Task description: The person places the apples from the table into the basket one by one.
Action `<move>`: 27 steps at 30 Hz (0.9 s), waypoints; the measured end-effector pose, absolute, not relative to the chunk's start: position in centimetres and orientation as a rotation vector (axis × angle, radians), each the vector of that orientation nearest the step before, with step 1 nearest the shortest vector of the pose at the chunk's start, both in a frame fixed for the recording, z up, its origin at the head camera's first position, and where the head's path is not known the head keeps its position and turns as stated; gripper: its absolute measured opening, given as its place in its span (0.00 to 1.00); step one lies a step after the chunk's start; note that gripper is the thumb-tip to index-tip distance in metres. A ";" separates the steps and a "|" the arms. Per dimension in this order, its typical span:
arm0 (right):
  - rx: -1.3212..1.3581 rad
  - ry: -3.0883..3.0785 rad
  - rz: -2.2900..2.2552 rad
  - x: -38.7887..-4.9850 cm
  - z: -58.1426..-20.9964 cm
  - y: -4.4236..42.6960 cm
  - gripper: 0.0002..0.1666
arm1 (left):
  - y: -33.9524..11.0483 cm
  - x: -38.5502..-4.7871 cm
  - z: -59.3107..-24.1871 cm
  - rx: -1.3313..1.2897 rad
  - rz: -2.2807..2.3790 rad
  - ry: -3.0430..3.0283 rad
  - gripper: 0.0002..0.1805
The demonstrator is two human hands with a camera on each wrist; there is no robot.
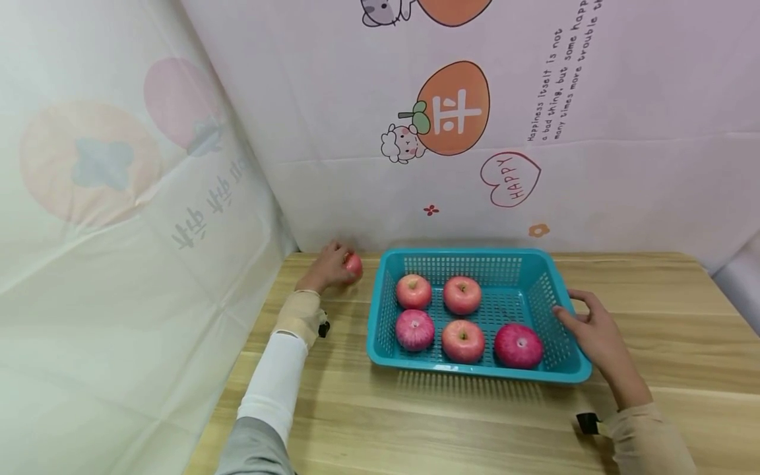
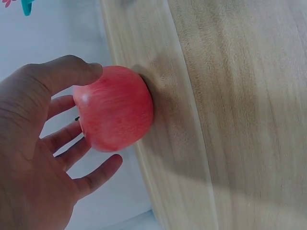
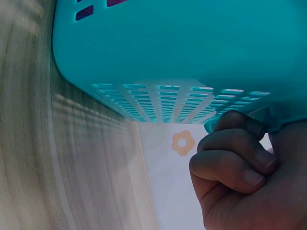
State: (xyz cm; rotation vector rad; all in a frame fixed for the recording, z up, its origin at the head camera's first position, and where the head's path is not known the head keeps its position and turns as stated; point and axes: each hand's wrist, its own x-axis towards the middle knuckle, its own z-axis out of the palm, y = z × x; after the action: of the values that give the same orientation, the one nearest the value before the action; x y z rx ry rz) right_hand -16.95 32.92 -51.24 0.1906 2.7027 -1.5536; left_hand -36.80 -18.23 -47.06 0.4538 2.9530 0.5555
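Note:
At the table's far left, my left hand (image 1: 330, 265) holds a red apple (image 1: 353, 266). The left wrist view shows the thumb on one side of this apple (image 2: 115, 109) and fingers reaching round its stem side; the little finger stands off it. My right hand (image 1: 596, 330) grips the right end of a blue-green plastic basket (image 1: 475, 371), thumb over the rim. From below, in the right wrist view, that hand's fingers (image 3: 230, 163) are curled beside the perforated basket wall (image 3: 168, 52). Several apples lie in the basket, among them a dark red one (image 1: 518, 346) at front right.
The basket stands on a wood-grain table (image 1: 356, 409). A white printed cloth (image 1: 332, 132) hangs along the table's back edge, and another pale cloth (image 1: 119, 297) hangs along the left. The basket's right rear part shows bare mesh floor.

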 end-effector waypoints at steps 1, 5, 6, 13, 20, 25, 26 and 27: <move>0.191 2.700 -1.550 -16.9 -51.2 32.9 0.45 | -18.2 -36.8 -47.2 0.447 0.558 2.950 0.33; 0.194 2.687 -1.549 -16.9 -51.2 32.9 0.45 | -18.1 -36.8 -47.4 0.438 0.573 2.943 0.33; 0.195 2.685 -1.551 -16.9 -51.2 32.9 0.45 | -18.0 -36.9 -47.4 0.439 0.578 2.943 0.33; 0.185 2.692 -1.561 -16.8 -51.3 32.9 0.45 | -18.1 -36.9 -47.8 0.440 0.579 2.931 0.35; 0.183 2.710 -1.565 -16.8 -51.2 32.8 0.45 | -18.1 -36.9 -48.1 0.432 0.599 2.932 0.37; 0.176 2.700 -1.579 -16.8 -51.1 32.7 0.45 | -18.1 -37.0 -48.2 0.429 0.593 2.928 0.38; 0.176 2.700 -1.579 -16.8 -51.1 32.7 0.45 | -18.1 -37.0 -48.2 0.428 0.595 2.928 0.38; 0.174 2.702 -1.576 -16.8 -51.1 32.7 0.45 | -18.1 -37.0 -48.3 0.429 0.592 2.930 0.38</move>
State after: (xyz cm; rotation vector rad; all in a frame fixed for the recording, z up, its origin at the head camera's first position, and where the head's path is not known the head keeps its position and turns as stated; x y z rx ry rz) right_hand -16.82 32.71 -51.12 0.1742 2.7019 -1.5761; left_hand -37.03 -18.14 -48.25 0.4288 2.9303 0.5918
